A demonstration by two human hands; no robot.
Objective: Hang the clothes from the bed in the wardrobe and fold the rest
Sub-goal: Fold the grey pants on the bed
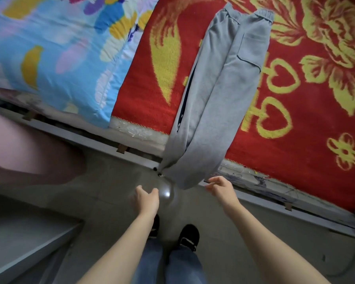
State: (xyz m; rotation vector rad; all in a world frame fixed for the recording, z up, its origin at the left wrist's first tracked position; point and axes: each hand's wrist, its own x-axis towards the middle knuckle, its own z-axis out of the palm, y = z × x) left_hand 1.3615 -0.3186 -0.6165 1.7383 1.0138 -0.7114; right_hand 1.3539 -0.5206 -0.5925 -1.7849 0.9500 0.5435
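Grey sweatpants (217, 95) lie lengthwise on the red blanket (295, 99) of the bed, legs side by side, with their lower end hanging over the bed's edge toward the floor. My left hand (147, 198) hovers just below and left of the hanging end, fingers relaxed and holding nothing. My right hand (220, 187) is just right of the hanging end, fingers spread and loosely bent, also holding nothing. Neither hand touches the fabric.
A blue floral quilt (55, 50) lies on the bed's left part. The bed's grey frame (295, 210) runs diagonally. A pink object (29, 148) sits at the left, and a white shelf edge (29, 253) at the lower left. My feet stand on the grey floor (223, 232).
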